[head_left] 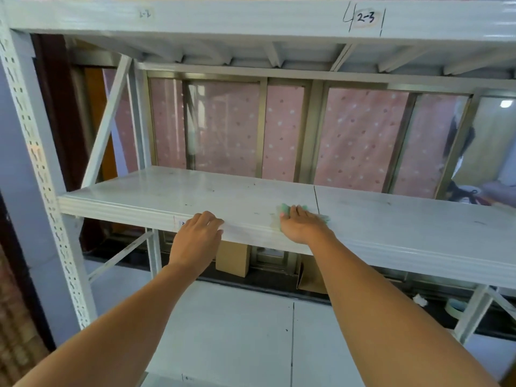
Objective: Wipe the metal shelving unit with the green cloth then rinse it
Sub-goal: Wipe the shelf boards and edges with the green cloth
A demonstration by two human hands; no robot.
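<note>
The white metal shelving unit (195,191) fills the view, its middle shelf at chest height. A green cloth (284,208) lies flat near that shelf's front edge, mostly hidden under my right hand (300,223), which presses down on it with fingers spread. My left hand (196,236) grips the shelf's front lip a little to the left, fingers curled over the edge. Small dark specks mark the shelf surface.
A perforated upright post (42,174) stands at the left. An upper shelf beam (251,18) carries a label "2-3". Behind are window frames with pink dotted covering (360,138). A lower shelf (237,331) sits below, with a cardboard box (231,259) and a tape roll (456,307) behind it.
</note>
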